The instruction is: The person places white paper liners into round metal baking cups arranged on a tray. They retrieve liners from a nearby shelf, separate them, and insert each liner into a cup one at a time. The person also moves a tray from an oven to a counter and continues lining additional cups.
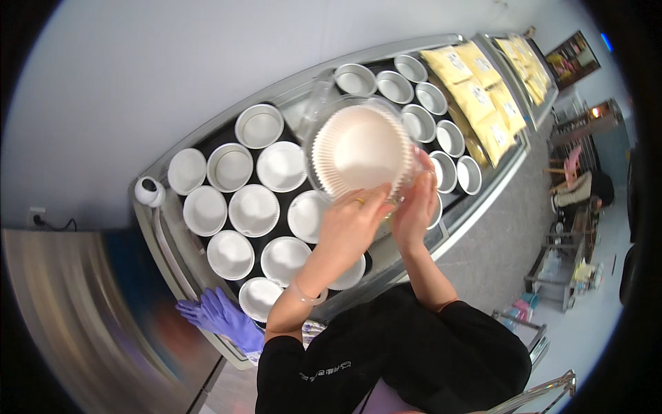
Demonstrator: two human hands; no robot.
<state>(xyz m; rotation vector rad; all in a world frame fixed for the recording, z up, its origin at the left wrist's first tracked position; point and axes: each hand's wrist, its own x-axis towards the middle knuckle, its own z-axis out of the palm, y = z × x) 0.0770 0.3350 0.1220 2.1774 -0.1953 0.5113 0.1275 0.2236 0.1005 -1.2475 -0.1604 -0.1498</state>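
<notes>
A stack of fluted paper baking liners (362,150), in what looks like a clear plastic wrapper, is held above the freezer. My right hand (414,202) supports its lower right side. My left hand (357,212), with a ring on one finger, touches the near rim of the liners; whether its fingers grip a liner is unclear. Round metal cake pans (259,126) stand on dark trays below. Many on the left side hold white paper liners (254,210), while several on the right are bare metal pans (395,87).
Yellow labelled packets (478,98) lie beyond the right-hand pans. Purple rubber gloves (222,315) hang over the near left corner, and a small white camera (150,191) sits at the left edge. A person (584,191) is far off at the right.
</notes>
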